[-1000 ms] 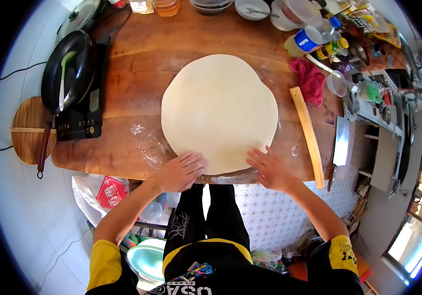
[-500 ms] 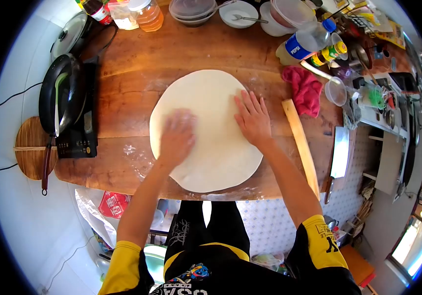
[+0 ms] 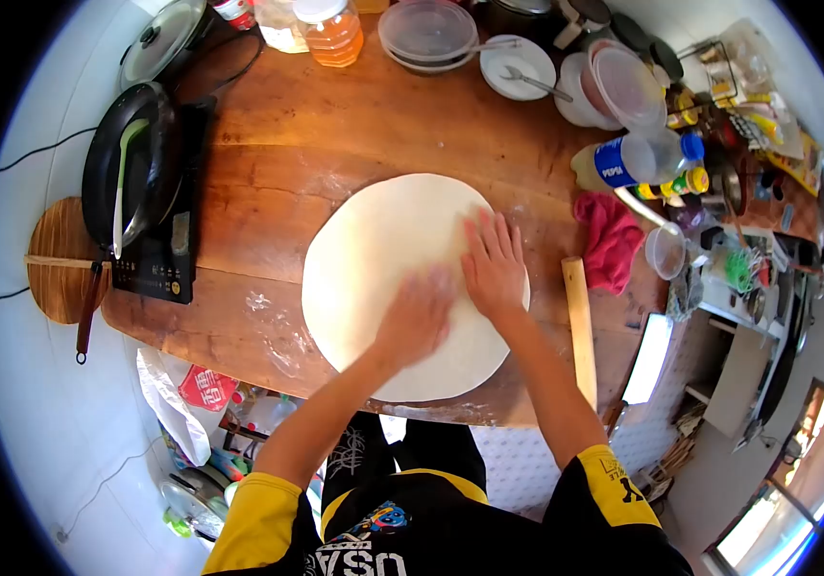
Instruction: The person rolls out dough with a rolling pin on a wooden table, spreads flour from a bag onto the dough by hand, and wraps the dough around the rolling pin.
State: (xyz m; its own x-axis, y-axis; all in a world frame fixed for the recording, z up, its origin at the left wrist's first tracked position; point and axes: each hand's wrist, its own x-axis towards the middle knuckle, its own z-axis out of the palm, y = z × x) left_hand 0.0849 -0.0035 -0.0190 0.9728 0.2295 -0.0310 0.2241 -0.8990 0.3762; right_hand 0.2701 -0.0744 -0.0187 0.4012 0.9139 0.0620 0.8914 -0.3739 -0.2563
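Observation:
A large, round, flat sheet of pale dough (image 3: 364, 259) lies on the wooden table (image 3: 278, 163). My left hand (image 3: 417, 315) is over the middle of the sheet, its fingers smeared by motion. Flat on the dough's right side rests my right hand (image 3: 495, 264), fingers stretched and slightly apart, holding nothing. Right of the dough is a wooden rolling pin (image 3: 579, 331), and beyond it a cleaver (image 3: 649, 358) with a broad blade.
A black pan (image 3: 132, 163) with a green-and-white spatula sits on a cooktop (image 3: 181, 259) at the left. A red cloth (image 3: 609, 240), a Pepsi bottle (image 3: 623, 160) and plastic containers are at the right. A honey-coloured jar (image 3: 333, 36) and bowls line the back.
Both hands have moved from the dough's near edge up onto it. My left hand has since shifted right, closer to my right hand. The camera view has turned and shifted.

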